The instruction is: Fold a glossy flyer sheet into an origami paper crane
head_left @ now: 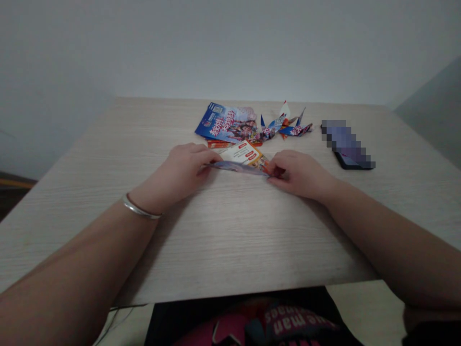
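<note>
White-and-orange printed paper sheet (pixel 238 154) is pinched at 2 ends by left hand (pixel 187 164) and right hand (pixel 301 173) | blue printed leaflets (pixel 225 124) are stacked behind.

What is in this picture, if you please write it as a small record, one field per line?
Left hand: holds left end of a white-and-orange printed paper sheet
Right hand: pinches the sheet's right end
Worn on left wrist: silver metal bangle
Beyond sheet: blue printed paper leaflets
Right of leaflets: pointed blue, white and orange folded-paper figures
Farther right: black rectangular phone, screen pixelated
Surface: pale wood-grain table
</note>
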`<act>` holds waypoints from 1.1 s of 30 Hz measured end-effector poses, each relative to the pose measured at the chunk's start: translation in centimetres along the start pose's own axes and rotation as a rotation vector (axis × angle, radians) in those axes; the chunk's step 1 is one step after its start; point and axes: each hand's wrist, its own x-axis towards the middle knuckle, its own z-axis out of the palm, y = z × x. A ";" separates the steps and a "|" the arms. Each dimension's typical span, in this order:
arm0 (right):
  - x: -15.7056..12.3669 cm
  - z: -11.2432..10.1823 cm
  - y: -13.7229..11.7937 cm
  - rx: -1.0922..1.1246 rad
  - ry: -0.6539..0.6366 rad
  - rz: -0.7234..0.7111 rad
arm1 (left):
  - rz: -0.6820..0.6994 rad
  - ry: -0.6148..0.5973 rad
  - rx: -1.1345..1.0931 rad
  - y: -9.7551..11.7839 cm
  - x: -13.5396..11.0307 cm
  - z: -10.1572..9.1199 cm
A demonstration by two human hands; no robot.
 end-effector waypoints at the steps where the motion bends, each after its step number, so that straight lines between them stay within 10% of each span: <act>1: 0.0 0.0 -0.1 -0.013 -0.031 -0.048 | 0.045 -0.010 0.002 0.1 0.0 0.0; 12: 0.1 0.1 -0.2 -0.046 -0.069 -0.179 | 0.339 -0.142 0.046 1.1 -0.1 -0.4; 33: 0.2 -0.1 -1.7 -0.345 -0.080 -0.270 | 0.290 -0.271 -0.065 1.8 -0.9 -0.1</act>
